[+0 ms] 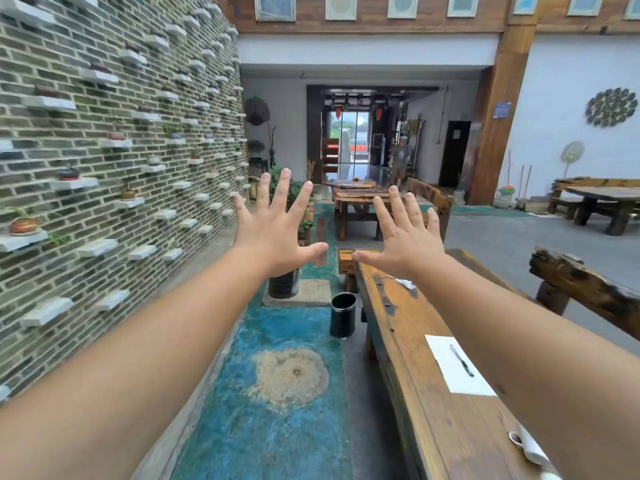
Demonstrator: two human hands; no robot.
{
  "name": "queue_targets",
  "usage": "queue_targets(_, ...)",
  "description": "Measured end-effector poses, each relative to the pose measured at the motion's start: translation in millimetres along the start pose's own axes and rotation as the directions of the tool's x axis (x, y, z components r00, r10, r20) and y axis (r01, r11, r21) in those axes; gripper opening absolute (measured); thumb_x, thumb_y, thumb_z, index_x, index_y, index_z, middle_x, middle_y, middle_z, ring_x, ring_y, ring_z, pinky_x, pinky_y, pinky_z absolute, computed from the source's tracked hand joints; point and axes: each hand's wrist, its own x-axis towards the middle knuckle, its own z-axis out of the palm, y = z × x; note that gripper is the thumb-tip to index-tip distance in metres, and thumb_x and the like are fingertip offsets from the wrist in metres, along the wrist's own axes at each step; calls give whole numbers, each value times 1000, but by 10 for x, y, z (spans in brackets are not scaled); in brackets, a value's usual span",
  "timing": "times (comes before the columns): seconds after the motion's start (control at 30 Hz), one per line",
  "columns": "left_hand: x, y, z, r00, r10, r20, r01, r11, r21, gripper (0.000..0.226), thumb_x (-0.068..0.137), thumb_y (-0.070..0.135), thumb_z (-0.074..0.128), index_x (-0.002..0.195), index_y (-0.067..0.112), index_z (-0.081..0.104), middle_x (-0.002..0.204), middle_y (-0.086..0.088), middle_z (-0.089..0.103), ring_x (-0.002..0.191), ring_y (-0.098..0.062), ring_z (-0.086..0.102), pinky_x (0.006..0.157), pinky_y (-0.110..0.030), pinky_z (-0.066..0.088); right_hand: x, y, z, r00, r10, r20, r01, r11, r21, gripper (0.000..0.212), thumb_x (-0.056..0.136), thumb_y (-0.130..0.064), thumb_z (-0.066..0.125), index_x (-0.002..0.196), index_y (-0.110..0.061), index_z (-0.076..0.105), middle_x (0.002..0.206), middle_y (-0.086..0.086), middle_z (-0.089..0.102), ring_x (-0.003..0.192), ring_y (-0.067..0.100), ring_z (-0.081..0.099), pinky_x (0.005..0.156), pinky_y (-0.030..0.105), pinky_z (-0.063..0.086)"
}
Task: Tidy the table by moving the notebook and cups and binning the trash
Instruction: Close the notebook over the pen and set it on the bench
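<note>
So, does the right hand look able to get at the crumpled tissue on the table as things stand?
Probably yes. The right hand is open and empty, held above the table, and the crumpled tissue lies just below it on bare wood with nothing between.

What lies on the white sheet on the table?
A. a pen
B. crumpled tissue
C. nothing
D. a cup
A: a dark pen lies on the white sheet; the crumpled tissue sits farther along the table, apart from it.
</note>
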Motion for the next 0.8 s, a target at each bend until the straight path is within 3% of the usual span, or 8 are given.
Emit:
queue_targets(0.17, 206, -124, 332, 998, 62, -34, -60, 996, 63, 98, 71, 87, 22, 150, 37, -7, 162, -6, -14, 147, -34, -14, 107, -73, 6, 287, -63, 293, 999, -35, -4, 35, 998, -49, 117, 56, -99, 9, 151, -34, -16, 158, -1, -29, 145, 25, -23, 113, 57, -9)
queue_targets(0.8, 2069, -1514, 2351, 999, 32, 38, -30, 999, -43, 107, 63, 94, 20, 148, 39, -13, 160, 0, -21, 146, -32, -19, 105, -75, 3, 2684, -854, 1773, 1000, 9, 29, -8, 998, -54, 108, 66, -93, 20, 151, -36, -14, 158, -3, -30, 146, 25, -20, 113, 57, -7)
